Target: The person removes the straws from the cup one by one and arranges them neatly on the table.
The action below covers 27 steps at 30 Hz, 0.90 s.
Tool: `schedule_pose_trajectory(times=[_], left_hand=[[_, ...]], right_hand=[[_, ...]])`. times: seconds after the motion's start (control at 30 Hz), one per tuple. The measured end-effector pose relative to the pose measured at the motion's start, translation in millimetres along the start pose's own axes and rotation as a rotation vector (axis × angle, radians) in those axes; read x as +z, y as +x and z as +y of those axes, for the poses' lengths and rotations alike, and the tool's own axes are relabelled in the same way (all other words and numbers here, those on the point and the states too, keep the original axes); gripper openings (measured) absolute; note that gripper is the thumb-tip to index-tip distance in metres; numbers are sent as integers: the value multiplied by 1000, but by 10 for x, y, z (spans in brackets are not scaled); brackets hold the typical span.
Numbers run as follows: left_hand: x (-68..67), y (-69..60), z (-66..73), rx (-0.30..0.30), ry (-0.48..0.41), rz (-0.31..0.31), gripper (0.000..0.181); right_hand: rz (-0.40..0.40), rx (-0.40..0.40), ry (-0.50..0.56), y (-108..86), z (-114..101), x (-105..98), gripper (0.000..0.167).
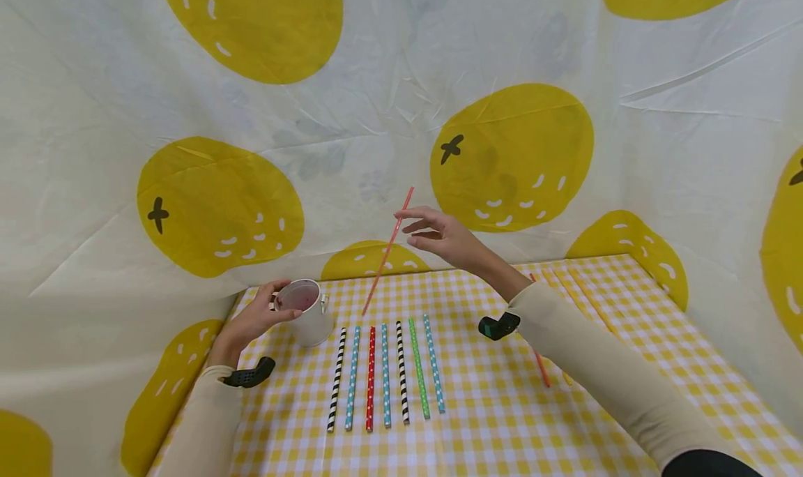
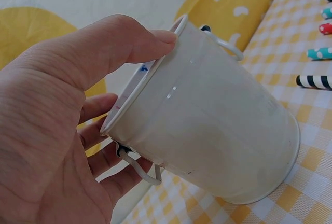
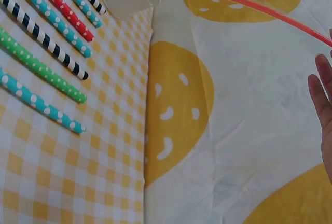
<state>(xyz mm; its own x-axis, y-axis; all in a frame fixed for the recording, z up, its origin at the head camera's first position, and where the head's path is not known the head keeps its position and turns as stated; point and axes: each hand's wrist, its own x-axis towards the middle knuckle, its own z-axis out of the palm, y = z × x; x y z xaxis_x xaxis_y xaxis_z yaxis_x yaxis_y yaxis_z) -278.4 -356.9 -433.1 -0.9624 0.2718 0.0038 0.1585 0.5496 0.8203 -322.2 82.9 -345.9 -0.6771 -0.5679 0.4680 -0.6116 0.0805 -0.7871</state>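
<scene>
My left hand holds a small white metal bucket by its rim. In the left wrist view the thumb lies over the near rim of the bucket, with the other fingers round the rim's far side near a wire handle loop. My right hand pinches a thin translucent red-orange straw near its upper end, above the table. That straw slants down to the left, its lower end near the row of paper straws. The right wrist view shows the straw, but the pinching fingertips are mostly cut off.
Paper straws lie side by side: black-striped, blue dotted, red, green and others. Right of them are another red-orange straw, partly behind my sleeve, and yellow straws. A fruit-printed curtain hangs behind the checked tablecloth.
</scene>
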Motion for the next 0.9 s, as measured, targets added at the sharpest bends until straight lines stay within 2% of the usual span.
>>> schedule_pose_trajectory(times=[0.47,0.9], left_hand=[[-4,-19,12,12,-10,-12,81],[-6,-12,10,17,5,-4,82]], right_hand=[[87,125,42,-291,140,-261,37],[82,219,17,-667,246,-564,40]])
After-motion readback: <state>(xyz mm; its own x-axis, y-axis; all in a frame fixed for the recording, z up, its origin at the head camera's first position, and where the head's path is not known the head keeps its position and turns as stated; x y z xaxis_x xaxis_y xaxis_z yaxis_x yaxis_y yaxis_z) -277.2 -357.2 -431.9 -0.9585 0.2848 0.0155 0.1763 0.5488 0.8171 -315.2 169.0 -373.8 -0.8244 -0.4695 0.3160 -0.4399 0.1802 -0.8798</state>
